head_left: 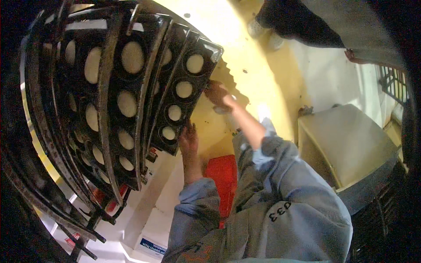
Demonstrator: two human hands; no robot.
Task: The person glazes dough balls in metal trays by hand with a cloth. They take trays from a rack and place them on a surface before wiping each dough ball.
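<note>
Head view: blk rack point(105, 87) fills the L side, its curved-looking rails running top to bottom. Blk tray point(180, 101) sits at the rack's R edge, tilted in view, w/ a row of four pale round pieces point(184, 89), one per cup, along its outer edge. More pale rounds show btwn the rails further L.

L hand point(189, 139) is at the tray's lower R corner, fingers up against the edge; thumb hidden, so can't tell if it's pinching or just pressing. R hand point(217, 94) is abt midway up the same edge, dark & blurred; looks in contact, but can't tell how the fingers close.

Red container point(221, 179) is below the L hand, by the person's legs. Beige bin point(355, 140) on the R, yellow floor point(245, 70) beyond. Another person's shoe point(256, 28) is nr the top edge.

Risks, my guess: if one hand bears more than the other, the tray cd twist & jam on a rail, or its upper R corner cd dip. A sharp tilt or knock might shift rounds out of their cups. A loose L grip cd drop the lower corner twd the red container.
</note>
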